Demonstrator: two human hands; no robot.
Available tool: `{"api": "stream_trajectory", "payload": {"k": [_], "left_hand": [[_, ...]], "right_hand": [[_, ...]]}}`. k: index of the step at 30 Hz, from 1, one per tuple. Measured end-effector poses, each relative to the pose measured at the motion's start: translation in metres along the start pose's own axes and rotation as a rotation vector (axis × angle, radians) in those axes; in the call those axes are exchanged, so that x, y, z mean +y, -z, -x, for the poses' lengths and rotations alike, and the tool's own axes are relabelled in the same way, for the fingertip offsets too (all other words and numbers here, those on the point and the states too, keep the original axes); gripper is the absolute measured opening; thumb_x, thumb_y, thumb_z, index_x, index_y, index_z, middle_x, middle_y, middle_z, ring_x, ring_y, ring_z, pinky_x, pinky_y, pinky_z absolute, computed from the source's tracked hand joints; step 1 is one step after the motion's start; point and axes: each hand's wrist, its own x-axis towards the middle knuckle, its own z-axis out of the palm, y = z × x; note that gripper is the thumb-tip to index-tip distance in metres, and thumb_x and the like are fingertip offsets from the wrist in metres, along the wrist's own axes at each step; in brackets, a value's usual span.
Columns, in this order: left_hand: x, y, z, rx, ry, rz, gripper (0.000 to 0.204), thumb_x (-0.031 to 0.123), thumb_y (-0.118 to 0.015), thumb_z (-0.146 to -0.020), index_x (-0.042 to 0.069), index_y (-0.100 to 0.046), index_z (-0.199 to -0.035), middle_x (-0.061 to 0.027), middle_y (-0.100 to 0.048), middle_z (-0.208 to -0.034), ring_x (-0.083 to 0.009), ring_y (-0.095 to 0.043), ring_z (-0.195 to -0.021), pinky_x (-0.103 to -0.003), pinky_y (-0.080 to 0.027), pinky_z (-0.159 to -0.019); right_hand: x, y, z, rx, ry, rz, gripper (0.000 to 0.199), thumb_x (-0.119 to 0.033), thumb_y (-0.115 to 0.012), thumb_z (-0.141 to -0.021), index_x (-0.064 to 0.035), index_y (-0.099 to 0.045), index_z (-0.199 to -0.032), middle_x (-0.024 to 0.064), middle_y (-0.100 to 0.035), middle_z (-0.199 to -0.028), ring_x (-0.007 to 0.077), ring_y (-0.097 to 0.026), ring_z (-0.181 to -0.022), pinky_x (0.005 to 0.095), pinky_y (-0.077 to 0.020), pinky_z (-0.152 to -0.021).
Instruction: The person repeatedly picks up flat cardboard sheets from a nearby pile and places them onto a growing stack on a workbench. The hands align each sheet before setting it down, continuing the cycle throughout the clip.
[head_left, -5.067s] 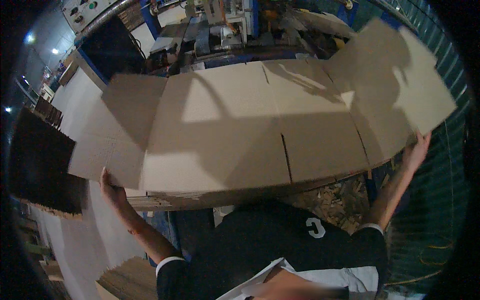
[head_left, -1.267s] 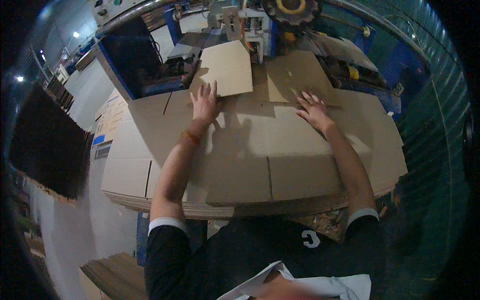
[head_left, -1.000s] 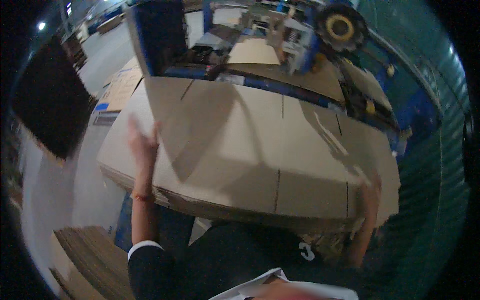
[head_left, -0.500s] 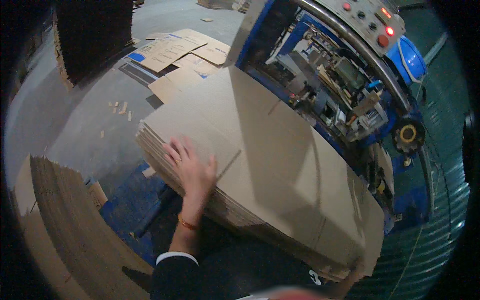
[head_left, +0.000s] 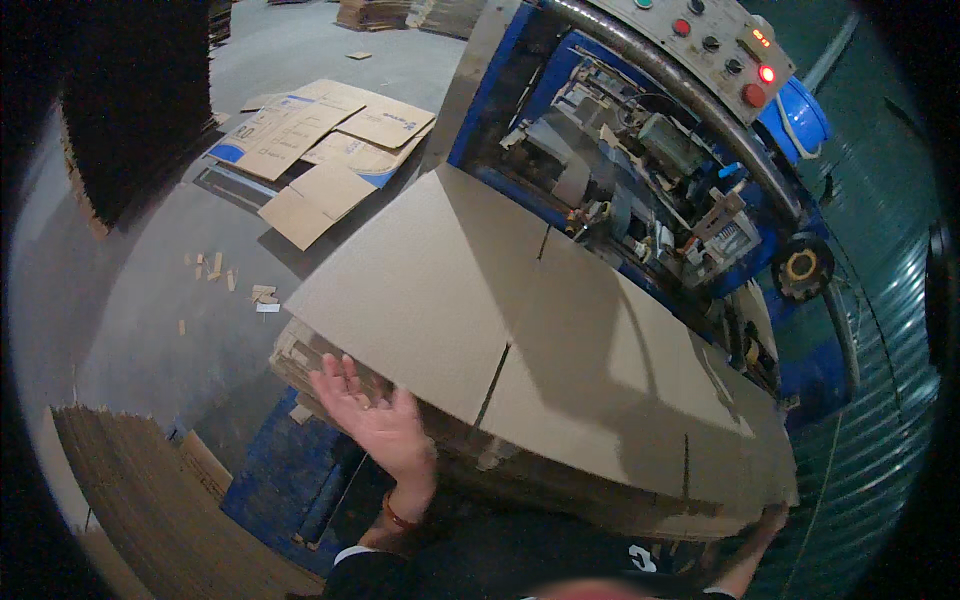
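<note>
A large brown cardboard sheet (head_left: 570, 350) with dark slots lies slanted across the middle, its far edge against the blue machine. Under its near edge shows a stack of cardboard sheets (head_left: 300, 350). My left hand (head_left: 375, 415) is open, fingers spread and palm turned up toward the sheet's near edge; it grips nothing. At the sheet's near right corner is my right hand (head_left: 770, 520), closed on the edge, its fingers mostly hidden and dark.
The blue machine (head_left: 640, 180) with its control panel (head_left: 720, 50) stands beyond the sheet. A blue bucket (head_left: 795, 115) is behind it. Printed cardboard pieces (head_left: 290, 130) and scraps (head_left: 215, 265) lie on the floor. Another cardboard stack (head_left: 150, 500) stands at lower left.
The top sheet has shifted rightward, uncovering the stack under its near left edge. My left hand has come off the top face to the near edge. My right hand has moved right.
</note>
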Motion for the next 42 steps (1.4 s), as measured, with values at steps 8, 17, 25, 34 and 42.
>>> {"api": "stream_trajectory", "payload": {"k": [8,17,25,34,42], "left_hand": [[-0.012,-0.024,-0.052,-0.381,0.462,0.56,0.052,0.023,-0.049,-0.091,0.008,-0.029,-0.136,-0.0145,-0.041,-0.131,-0.0246,-0.047,-0.11,-0.041,-0.041,-0.088],[0.015,0.005,-0.009,-0.748,0.112,-0.582,0.031,0.0,-0.059,-0.074,-0.003,-0.056,-0.105,-0.0085,-0.058,-0.105,-0.0236,-0.056,-0.096,-0.031,-0.045,-0.081],[0.02,-0.057,0.105,-1.75,-0.746,-0.772,0.047,0.007,-0.054,-0.075,0.009,-0.054,-0.122,-0.0133,-0.047,-0.131,-0.033,-0.041,-0.124,-0.045,-0.029,-0.104],[0.006,-0.079,0.114,-2.025,-0.85,-1.019,0.045,0.017,-0.05,-0.082,0.018,-0.05,-0.127,-0.0075,-0.043,-0.135,-0.0311,-0.038,-0.126,-0.048,-0.025,-0.106],[-0.027,-0.127,0.109,-1.869,-0.798,-0.981,0.047,0.007,-0.041,-0.083,0.016,-0.048,-0.128,-0.0089,-0.042,-0.135,-0.032,-0.036,-0.127,-0.047,-0.025,-0.106]], "right_hand": [[0.018,-0.013,-0.049,-0.073,0.141,-1.199,0.048,-0.021,-0.056,-0.084,-0.0034,-0.045,-0.127,0.0144,-0.052,-0.12,0.027,-0.05,-0.108,0.0413,-0.0418,-0.087],[-0.022,0.013,0.115,0.345,0.049,-1.101,0.035,-0.011,-0.058,-0.083,-0.0009,-0.052,-0.117,0.0099,-0.056,-0.114,0.0221,-0.054,-0.1,0.0356,-0.0436,-0.087],[-0.094,-0.032,0.169,-0.07,0.958,-0.656,0.036,0.006,-0.053,-0.075,-0.014,-0.064,-0.103,0.0098,-0.059,-0.116,0.03,-0.049,-0.117,0.0473,-0.0326,-0.1],[-0.108,-0.025,0.132,-0.226,1.069,-0.63,0.034,0.001,-0.051,-0.077,-0.0096,-0.062,-0.107,0.009,-0.055,-0.122,0.0301,-0.046,-0.12,0.0483,-0.0255,-0.104],[-0.133,-0.059,0.045,-0.317,1.081,-0.519,0.044,-0.017,-0.057,-0.079,-0.0124,-0.053,-0.123,0.01,-0.047,-0.131,0.0309,-0.038,-0.126,0.0469,-0.0202,-0.107]]}}
